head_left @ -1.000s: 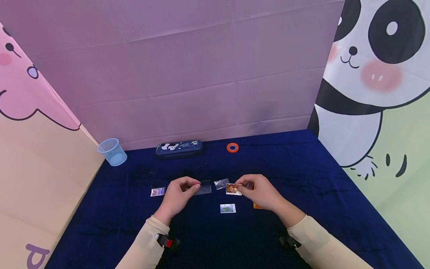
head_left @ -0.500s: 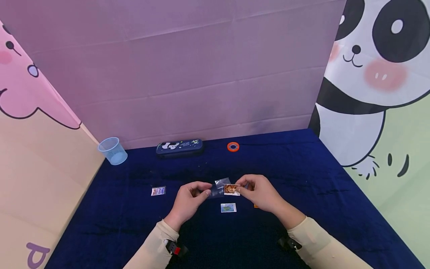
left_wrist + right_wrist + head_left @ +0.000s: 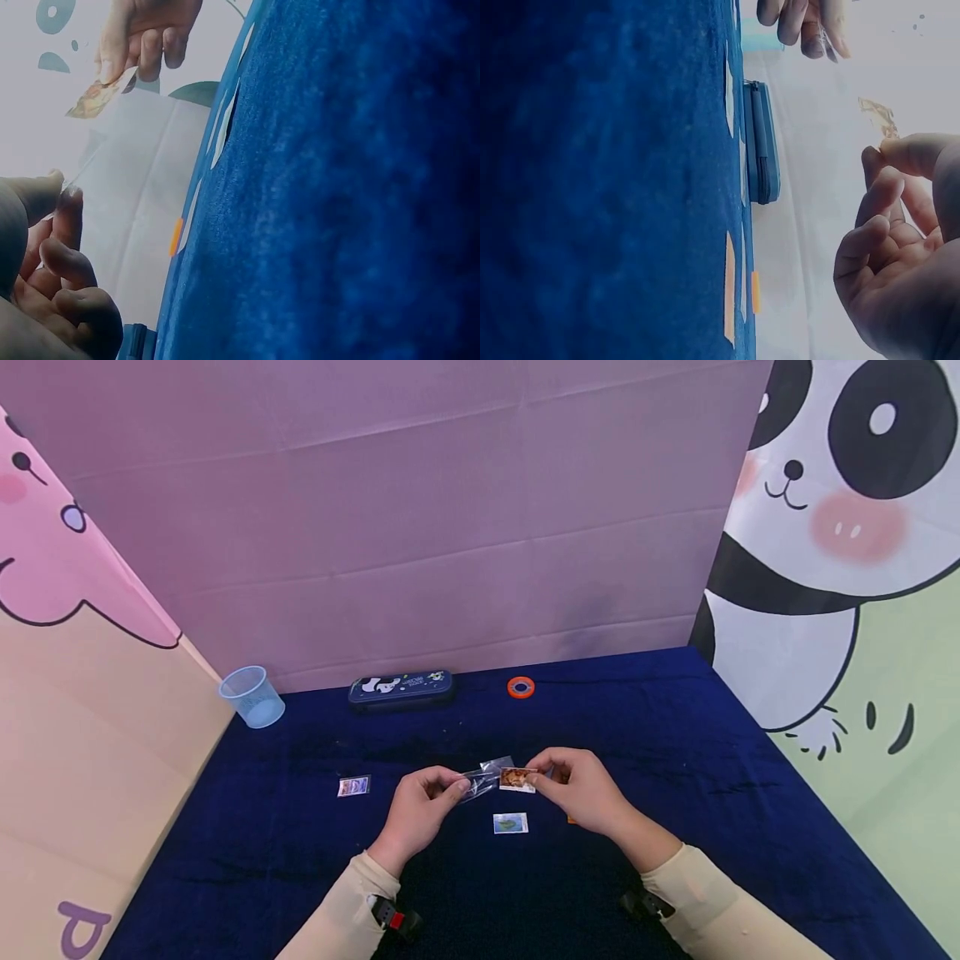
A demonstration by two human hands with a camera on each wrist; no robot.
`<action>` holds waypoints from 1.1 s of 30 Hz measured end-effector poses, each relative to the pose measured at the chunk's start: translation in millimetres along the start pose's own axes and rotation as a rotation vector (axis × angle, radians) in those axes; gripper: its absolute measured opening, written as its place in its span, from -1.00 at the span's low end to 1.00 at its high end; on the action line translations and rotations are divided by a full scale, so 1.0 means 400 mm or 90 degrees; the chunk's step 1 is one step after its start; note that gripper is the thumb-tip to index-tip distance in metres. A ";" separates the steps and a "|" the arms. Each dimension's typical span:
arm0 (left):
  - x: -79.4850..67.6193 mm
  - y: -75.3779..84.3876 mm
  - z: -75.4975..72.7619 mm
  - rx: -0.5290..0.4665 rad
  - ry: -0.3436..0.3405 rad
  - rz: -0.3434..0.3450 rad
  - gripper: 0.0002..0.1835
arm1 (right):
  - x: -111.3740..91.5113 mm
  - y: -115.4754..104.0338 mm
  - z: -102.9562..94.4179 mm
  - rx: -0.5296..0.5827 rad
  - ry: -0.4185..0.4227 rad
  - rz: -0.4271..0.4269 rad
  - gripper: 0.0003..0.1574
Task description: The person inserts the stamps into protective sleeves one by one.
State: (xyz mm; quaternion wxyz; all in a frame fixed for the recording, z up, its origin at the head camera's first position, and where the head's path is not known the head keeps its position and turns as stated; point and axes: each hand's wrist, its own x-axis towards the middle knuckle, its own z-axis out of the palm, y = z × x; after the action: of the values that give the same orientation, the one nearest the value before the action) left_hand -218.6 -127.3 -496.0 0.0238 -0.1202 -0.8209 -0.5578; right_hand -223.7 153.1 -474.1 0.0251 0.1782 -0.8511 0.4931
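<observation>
Above the middle of the blue-covered desk (image 3: pixel 675 752) the left hand (image 3: pixel 420 806) pinched a small clear plastic sleeve (image 3: pixel 480 783) between thumb and forefinger, the other fingers curled under. The right hand (image 3: pixel 581 789) pinched a small picture card (image 3: pixel 517 779) by its right edge, with the card's left edge meeting the sleeve's open end; whether the card had entered the sleeve could not be told. A second clear sleeve (image 3: pixel 497 765) lay just beyond the two hands. Just below the card, between the wrists, another picture card (image 3: pixel 510 823) lay flat on the cloth, and an orange piece (image 3: pixel 572 818) showed under the right hand, mostly hidden. Left of the left hand, well apart from it, lay a third card (image 3: pixel 353 787). Far beyond the hands, along the back edge of the desk against the purple wall (image 3: pixel 450 527), stood a dark blue panda pencil case (image 3: pixel 401 687), an orange tape roll (image 3: pixel 521 687) and, at the far left corner, a pale blue mesh cup (image 3: pixel 252 697). Bare cloth stretched wide to the right of the right hand, out to the panda panel (image 3: pixel 840 568), and between the hands and the back row.
</observation>
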 end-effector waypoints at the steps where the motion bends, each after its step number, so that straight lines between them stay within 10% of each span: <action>1: 0.000 0.000 0.000 0.002 -0.001 -0.001 -0.91 | 0.000 0.000 0.000 0.002 0.004 -0.002 -0.87; 33: -0.002 -0.001 0.001 0.015 -0.012 0.006 -0.86 | -0.006 -0.003 -0.003 0.039 0.028 -0.003 -0.91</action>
State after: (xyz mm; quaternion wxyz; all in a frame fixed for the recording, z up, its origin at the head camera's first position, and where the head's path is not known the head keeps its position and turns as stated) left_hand -217.8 -127.3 -496.8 0.0202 -0.1288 -0.8271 -0.5468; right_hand -221.3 154.1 -473.2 0.0396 0.1697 -0.8347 0.5225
